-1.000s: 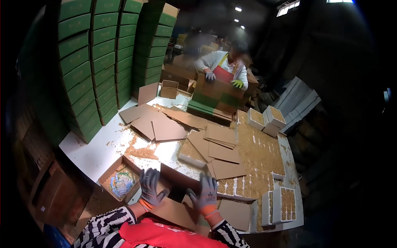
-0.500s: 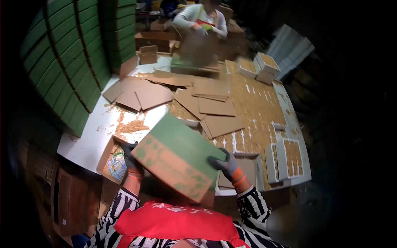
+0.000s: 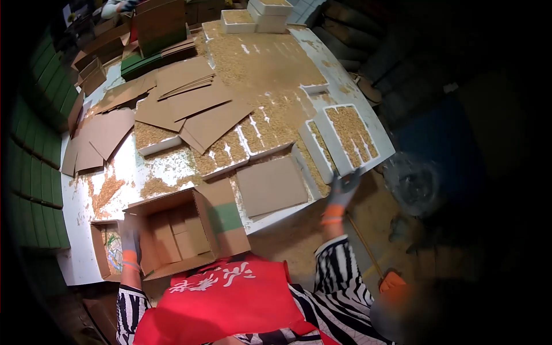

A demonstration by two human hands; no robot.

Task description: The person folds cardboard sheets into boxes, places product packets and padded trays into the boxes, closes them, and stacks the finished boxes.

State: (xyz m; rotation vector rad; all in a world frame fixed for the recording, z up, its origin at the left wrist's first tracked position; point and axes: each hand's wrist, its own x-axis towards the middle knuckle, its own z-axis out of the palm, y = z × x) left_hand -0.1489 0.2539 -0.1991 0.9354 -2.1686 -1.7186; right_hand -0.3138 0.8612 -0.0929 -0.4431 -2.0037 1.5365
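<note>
A cardboard box (image 3: pixel 175 230) with its top open stands tilted at the near edge of the table, in front of the red apron. My left hand (image 3: pixel 131 246), in a grey glove with an orange cuff, grips its left wall; the fingers are partly hidden. Stretched out to the right, my gloved right hand (image 3: pixel 345 188) is at the near end of a white foam box (image 3: pixel 351 141) filled with tan granular material. Its fingers look apart, though blurred. Left of my left hand is a small carton (image 3: pixel 100 253) of printed packets.
Flat cardboard sheets (image 3: pixel 210 123) overlap on the white table (image 3: pixel 83 215). Several filled foam boxes (image 3: pixel 270 63) cover its right side; one nearer holds a cardboard sheet (image 3: pixel 273 185). Green boxes (image 3: pixel 37 178) are stacked left. A co-worker's gloved hand (image 3: pixel 127 6) shows at the back.
The box went from between both hands, green side up, to my left hand with its opening visible. My right hand let go and moved right to the foam box. The view shifted right.
</note>
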